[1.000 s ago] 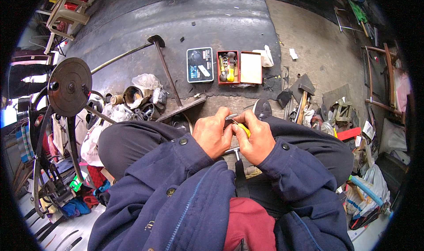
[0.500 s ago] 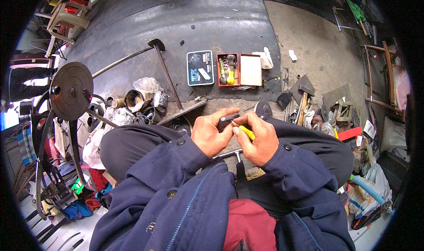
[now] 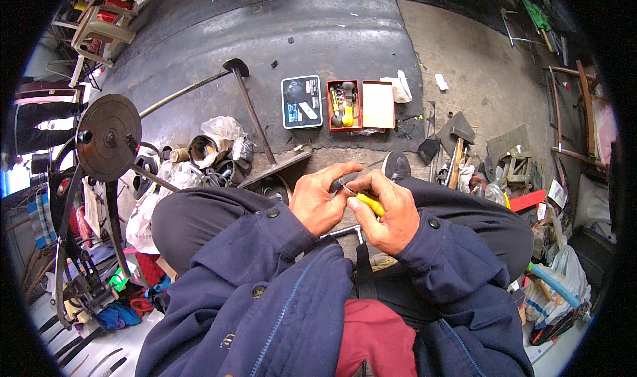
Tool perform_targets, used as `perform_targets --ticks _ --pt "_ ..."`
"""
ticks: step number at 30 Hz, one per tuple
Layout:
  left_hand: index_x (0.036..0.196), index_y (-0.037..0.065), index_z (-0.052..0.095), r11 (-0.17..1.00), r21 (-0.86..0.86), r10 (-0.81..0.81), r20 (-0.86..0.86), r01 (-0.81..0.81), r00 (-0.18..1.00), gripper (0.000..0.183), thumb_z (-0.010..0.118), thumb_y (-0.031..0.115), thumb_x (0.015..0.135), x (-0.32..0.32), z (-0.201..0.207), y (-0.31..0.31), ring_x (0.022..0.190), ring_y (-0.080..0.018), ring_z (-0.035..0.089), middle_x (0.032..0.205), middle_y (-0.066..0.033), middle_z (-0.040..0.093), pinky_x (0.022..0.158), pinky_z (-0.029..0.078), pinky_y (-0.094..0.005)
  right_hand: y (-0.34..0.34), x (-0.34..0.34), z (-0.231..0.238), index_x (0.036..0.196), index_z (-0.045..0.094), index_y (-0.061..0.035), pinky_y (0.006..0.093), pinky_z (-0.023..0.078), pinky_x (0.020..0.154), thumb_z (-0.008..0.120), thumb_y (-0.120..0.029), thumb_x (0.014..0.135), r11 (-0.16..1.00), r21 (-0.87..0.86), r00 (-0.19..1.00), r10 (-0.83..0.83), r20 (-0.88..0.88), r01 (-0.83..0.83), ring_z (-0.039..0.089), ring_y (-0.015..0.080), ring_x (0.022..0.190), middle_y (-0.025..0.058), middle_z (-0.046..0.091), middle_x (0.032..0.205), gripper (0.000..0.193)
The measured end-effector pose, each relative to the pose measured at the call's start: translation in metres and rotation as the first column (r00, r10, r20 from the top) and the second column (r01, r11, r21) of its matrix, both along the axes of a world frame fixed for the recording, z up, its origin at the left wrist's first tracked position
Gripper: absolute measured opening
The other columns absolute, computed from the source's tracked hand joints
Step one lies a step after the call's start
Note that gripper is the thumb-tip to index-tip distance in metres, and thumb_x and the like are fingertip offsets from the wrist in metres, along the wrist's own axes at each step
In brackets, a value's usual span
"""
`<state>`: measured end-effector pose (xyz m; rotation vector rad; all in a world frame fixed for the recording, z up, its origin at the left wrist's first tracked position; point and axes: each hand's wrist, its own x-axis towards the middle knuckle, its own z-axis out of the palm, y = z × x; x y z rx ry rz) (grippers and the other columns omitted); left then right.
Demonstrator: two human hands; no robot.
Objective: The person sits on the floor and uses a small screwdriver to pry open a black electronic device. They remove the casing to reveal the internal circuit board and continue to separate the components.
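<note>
Both hands are close together above my lap. My left hand point(image 3: 320, 201) is closed on a small dark object point(image 3: 336, 184), mostly hidden by the fingers. My right hand point(image 3: 391, 211) grips a hand tool with a yellow handle point(image 3: 371, 203). Its thin metal shaft point(image 3: 348, 188) points left and meets the dark object; the exact tip is hidden, so I cannot tell what kind of tool it is.
Ahead on a dark mat lie a flat dark tin point(image 3: 302, 103) and an open red box point(image 3: 344, 106) with tools. A metal stand with a round disc point(image 3: 108, 138) rises at left. A hammer point(image 3: 458, 145) and clutter sit at right. A metal bar point(image 3: 255, 115) stands ahead left.
The dark object has turned in my left hand and shows less of its flat side. More of the tool's metal shaft is visible. Both hands stay in nearly the same place.
</note>
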<state>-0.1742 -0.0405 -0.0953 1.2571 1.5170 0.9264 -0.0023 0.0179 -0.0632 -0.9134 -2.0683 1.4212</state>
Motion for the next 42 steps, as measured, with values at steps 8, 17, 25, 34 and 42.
perform_targets --ticks 8,17,25,34,42 --pt "0.125 0.004 0.055 0.939 -0.327 0.262 0.474 -0.108 0.841 0.032 0.066 0.015 0.097 -0.007 0.000 0.005 0.089 -0.0163 0.071 0.099 -0.0132 0.070 0.077 0.058 -0.0287 0.004 0.005 -0.003 0.110 0.058 0.0028 0.0268 0.052 0.080 0.061 -0.004 0.098 0.914 -0.376 0.982 -0.184 -0.044 0.155 0.066 0.0129 0.090 0.0083 0.067 0.095 0.014" --pt "0.129 0.005 0.055 0.914 -0.398 0.392 0.819 -0.076 0.420 0.040 0.052 0.034 0.102 -0.021 -0.002 0.006 0.088 -0.0316 0.072 0.108 -0.0233 0.070 0.081 0.059 -0.0489 0.012 0.005 -0.015 0.117 0.055 0.0017 0.0280 0.050 0.092 0.065 -0.004 0.096 0.830 -0.500 0.949 -0.311 -0.048 0.247 0.062 0.0120 0.104 0.0085 0.065 0.111 0.024" --pt "0.128 0.001 0.057 0.881 -0.437 0.467 0.752 -0.179 0.466 0.039 0.051 0.031 0.105 -0.026 -0.015 0.004 0.081 -0.0240 0.068 0.103 -0.0139 0.069 0.069 0.059 -0.0424 0.005 0.001 -0.018 0.121 0.057 -0.0015 0.0212 0.046 0.069 0.064 -0.012 0.099 0.743 -0.655 0.971 -0.233 -0.057 0.139 0.057 0.0057 0.081 0.0044 0.068 0.099 0.025" --pt "0.122 0.002 0.055 0.890 -0.455 0.395 0.730 -0.035 0.558 0.029 0.066 0.014 0.097 -0.020 -0.008 0.008 0.084 -0.0219 0.072 0.106 -0.0169 0.071 0.073 0.062 -0.0408 0.006 0.002 -0.027 0.118 0.059 0.0006 0.0233 0.050 0.072 0.061 -0.007 0.100 0.746 -0.650 0.956 -0.275 -0.099 0.147 0.062 0.0076 0.087 0.0059 0.068 0.101 0.020" --pt "0.118 0.005 0.056 0.889 -0.435 0.290 0.778 0.145 0.557 0.024 0.065 0.017 0.099 -0.019 -0.003 0.005 0.072 -0.0155 0.065 0.094 -0.0055 0.064 0.063 0.055 -0.0321 0.016 0.008 -0.020 0.113 0.064 0.0029 0.0233 0.050 0.076 0.064 -0.005 0.097 0.887 -0.444 0.988 -0.151 -0.025 0.125 0.062 0.0076 0.088 0.0046 0.068 0.098 0.017"
